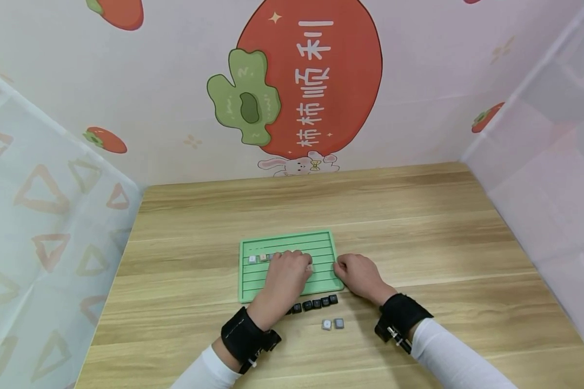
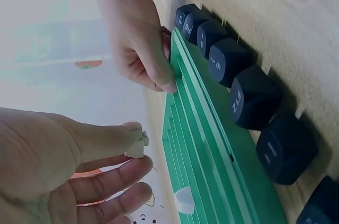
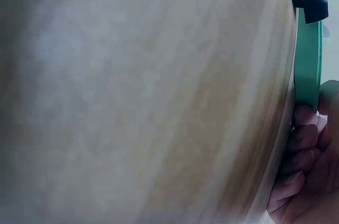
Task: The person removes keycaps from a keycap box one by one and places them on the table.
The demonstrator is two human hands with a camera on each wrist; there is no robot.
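My left hand (image 1: 286, 276) is over the green ridged tray (image 1: 325, 274). Its thumb and fingers pinch a small pale keycap (image 2: 136, 149), held above the ridges in the left wrist view. At the tray's right edge, my right hand (image 1: 362, 276) grips the rim between thumb and curled fingers, as the right wrist view also shows. A white keycap (image 1: 252, 260) and a beige keycap (image 1: 263, 258) sit in one row on the tray's left part. My left hand covers some of that row.
Several black keycaps (image 1: 317, 304) line up along the tray's near edge. Closer to me lie a white-grey keycap (image 1: 326, 324) and a grey keycap (image 1: 339, 323). The wooden table (image 1: 185, 270) meets a printed wall covering (image 1: 175, 135) at the back.
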